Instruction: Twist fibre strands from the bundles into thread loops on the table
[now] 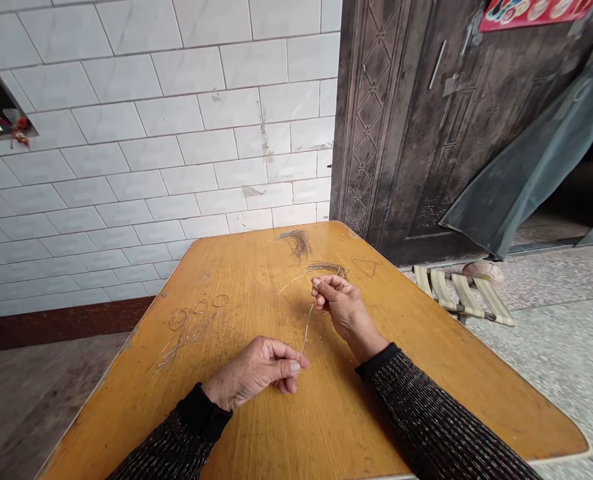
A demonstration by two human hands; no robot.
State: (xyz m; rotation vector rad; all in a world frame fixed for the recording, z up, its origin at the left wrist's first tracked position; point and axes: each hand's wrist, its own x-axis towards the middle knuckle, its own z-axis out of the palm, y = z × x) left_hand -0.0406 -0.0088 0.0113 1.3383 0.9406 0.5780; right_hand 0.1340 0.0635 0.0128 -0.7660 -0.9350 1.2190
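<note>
Between my two hands runs a thin pale wire [307,327], held above the table. My left hand [266,367] pinches its lower end between thumb and forefinger. Higher up and farther away, my right hand [341,307] has its fingers closed on the wire's upper part. A bundle of loose wires [329,269] lies just beyond my right hand, partly hidden by it. On the left of the table rest several wire pieces with round loops [199,308] at one end and straight stems.
The yellow wooden table [256,293] stands against a white tiled wall [191,133]. Another wire bundle [296,241] lies near its far edge, and a bent wire triangle [366,267] to the right. A strapped folding stool [461,297] stands beside the table, before a dark door [406,133].
</note>
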